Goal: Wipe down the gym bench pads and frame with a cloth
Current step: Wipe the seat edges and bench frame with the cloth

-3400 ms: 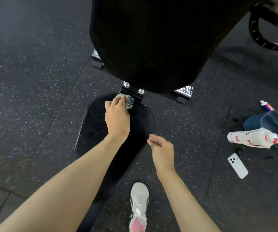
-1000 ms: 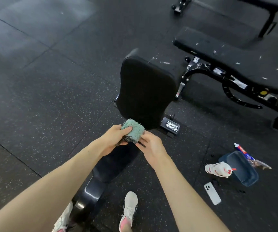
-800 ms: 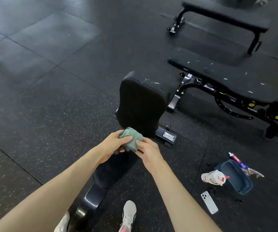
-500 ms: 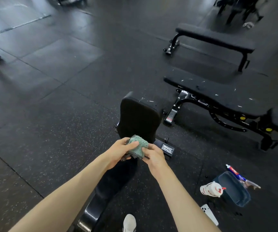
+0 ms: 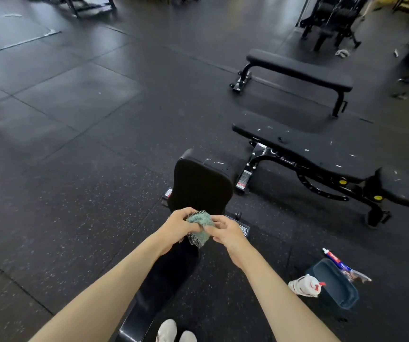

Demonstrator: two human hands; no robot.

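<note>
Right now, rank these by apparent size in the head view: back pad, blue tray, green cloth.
1. back pad
2. blue tray
3. green cloth, partly covered by the left hand and right hand

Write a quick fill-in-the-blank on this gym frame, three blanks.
1. The cloth, gripped by the left hand and the right hand, is ____ in colour.
2. The blue tray sits on the floor to the person's ____.
3. The white bottle beside the tray lies on its ____.
Missing words: green; right; side.
</note>
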